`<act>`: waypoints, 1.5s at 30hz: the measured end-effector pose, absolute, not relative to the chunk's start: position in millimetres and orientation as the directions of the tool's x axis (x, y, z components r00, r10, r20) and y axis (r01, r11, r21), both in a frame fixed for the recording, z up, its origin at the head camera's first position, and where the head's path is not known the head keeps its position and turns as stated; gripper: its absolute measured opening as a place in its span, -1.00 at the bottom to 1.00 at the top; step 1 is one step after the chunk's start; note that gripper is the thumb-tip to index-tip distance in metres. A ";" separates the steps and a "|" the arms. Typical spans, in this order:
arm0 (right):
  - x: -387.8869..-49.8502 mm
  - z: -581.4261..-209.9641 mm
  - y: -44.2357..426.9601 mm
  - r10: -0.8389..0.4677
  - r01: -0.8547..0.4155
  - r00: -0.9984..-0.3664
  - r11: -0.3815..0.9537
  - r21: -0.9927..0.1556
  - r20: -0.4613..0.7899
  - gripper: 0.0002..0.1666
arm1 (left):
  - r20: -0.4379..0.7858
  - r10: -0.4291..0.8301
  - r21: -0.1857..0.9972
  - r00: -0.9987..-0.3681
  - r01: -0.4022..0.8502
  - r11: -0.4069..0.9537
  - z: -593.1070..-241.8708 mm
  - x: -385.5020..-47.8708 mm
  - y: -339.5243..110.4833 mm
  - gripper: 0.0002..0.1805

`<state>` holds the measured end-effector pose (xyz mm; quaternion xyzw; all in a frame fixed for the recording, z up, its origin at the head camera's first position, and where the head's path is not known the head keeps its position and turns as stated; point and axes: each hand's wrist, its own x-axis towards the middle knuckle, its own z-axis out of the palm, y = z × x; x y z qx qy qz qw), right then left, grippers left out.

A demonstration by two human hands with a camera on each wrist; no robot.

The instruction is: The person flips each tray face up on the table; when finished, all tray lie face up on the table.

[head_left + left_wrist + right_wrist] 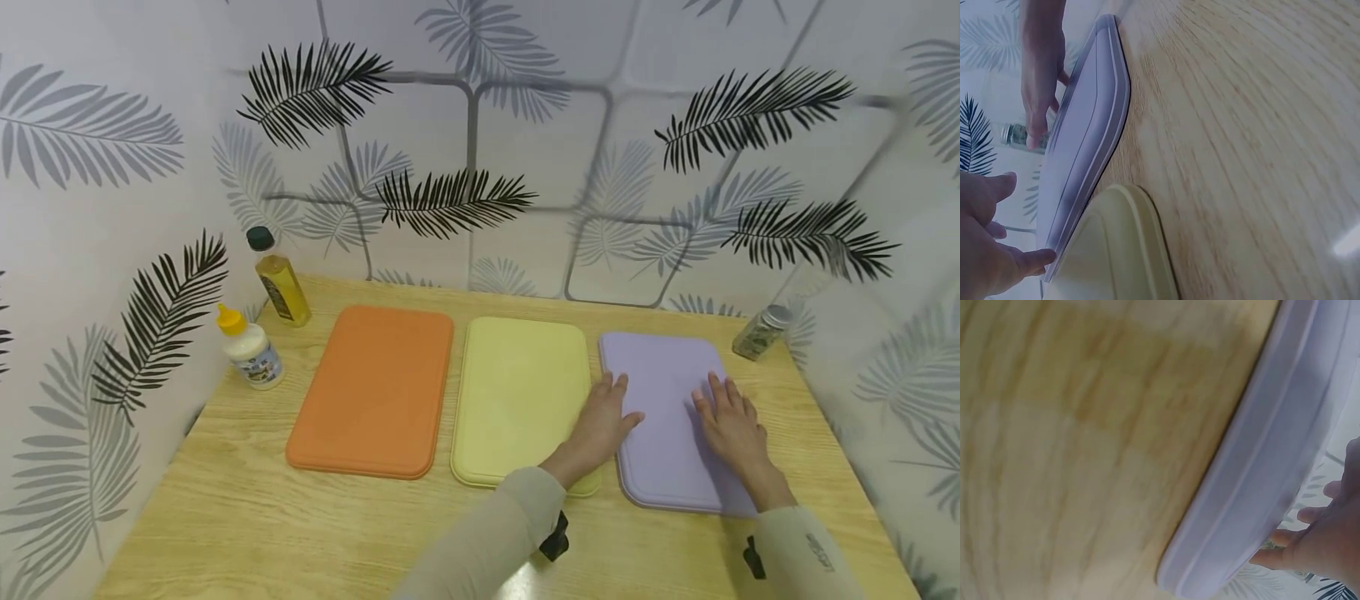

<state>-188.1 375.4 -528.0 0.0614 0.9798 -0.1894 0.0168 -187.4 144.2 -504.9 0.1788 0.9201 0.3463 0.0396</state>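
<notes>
A flat purple board with rounded corners lies at the right of the table, and both my hands are at it. My left hand reaches over the right edge of a matching yellow board, its fingers spread at the purple board's left edge. In the left wrist view, a fingertip of the left hand appears at that edge; contact is hard to tell. Over the purple board's right side is my right hand, fingers extended. The right wrist view shows the right hand beside the board's edge, gripping nothing.
An orange board lies left of the yellow one. An oil bottle with a dark cap and a white bottle with a yellow tip stand at the back left. A small jar stands at the back right, near the patterned wall.
</notes>
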 end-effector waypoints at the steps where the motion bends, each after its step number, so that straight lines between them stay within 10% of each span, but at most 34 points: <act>1: -188.3 -529.4 375.3 0.121 0.136 -0.991 0.919 -0.370 -0.063 -0.15 | 0.041 0.354 0.647 -0.934 0.295 0.703 -505.1 -186.9 145.0 -0.28; 45: -194.7 -501.9 383.4 0.186 0.212 -0.977 0.845 -0.490 -0.103 -0.24 | -0.091 0.300 0.661 -0.950 0.168 0.732 -518.5 -182.7 157.4 -0.26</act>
